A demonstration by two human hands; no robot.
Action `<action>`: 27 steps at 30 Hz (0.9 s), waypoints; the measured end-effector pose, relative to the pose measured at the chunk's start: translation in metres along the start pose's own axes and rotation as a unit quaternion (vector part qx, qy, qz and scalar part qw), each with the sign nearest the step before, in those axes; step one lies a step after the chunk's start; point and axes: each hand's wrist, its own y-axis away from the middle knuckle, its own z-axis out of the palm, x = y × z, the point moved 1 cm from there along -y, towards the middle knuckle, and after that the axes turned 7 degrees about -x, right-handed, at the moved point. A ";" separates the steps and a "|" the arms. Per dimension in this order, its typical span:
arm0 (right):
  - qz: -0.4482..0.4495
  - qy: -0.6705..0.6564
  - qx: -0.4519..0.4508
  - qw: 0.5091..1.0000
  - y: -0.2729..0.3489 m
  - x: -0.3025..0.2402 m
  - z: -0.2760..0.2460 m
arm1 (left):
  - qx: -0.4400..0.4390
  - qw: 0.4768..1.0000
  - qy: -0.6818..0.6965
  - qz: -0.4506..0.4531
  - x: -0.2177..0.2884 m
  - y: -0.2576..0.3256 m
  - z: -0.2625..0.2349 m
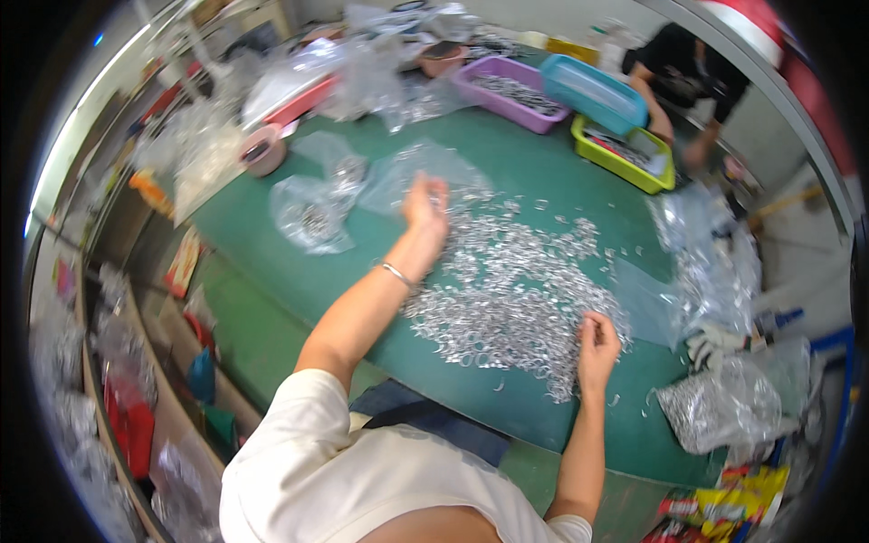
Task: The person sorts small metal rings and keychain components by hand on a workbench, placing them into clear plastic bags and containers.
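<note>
A broad heap of small, shiny silver ring-like metal pieces (507, 317) lies loose on the green tabletop. My left hand (424, 206) is over the heap's far left edge, beside a flat clear plastic bag (398, 176). Its fingers curl inward and look slightly blurred; whatever they hold is hidden. At the heap's right edge, my right hand (596, 348) has thumb and fingers pinched together. Anything between those fingertips is too small to make out.
Left of the heap lie clear bags of silver pieces (312, 217). A pink cup (262, 151), purple basket (511, 95), blue bin (593, 90) and lime-green basket (625, 158) line the far side. Filled plastic bags (724, 407) sit right. Another person (679, 68) works at back right.
</note>
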 end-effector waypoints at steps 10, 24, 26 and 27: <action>-0.132 0.166 0.047 0.976 -0.007 -0.010 -0.011 | -0.115 0.975 -0.187 -0.021 0.009 0.008 0.016; -0.055 0.124 0.038 0.990 -0.001 -0.017 -0.019 | -0.452 0.728 -0.491 -0.154 -0.149 0.157 0.041; 0.009 0.005 0.085 0.996 -0.009 -0.025 -0.024 | -0.483 0.703 -0.515 -0.082 -0.189 0.148 0.057; -0.008 0.050 0.093 0.994 -0.020 -0.023 -0.034 | -0.465 0.715 -0.512 -0.103 -0.207 0.143 0.062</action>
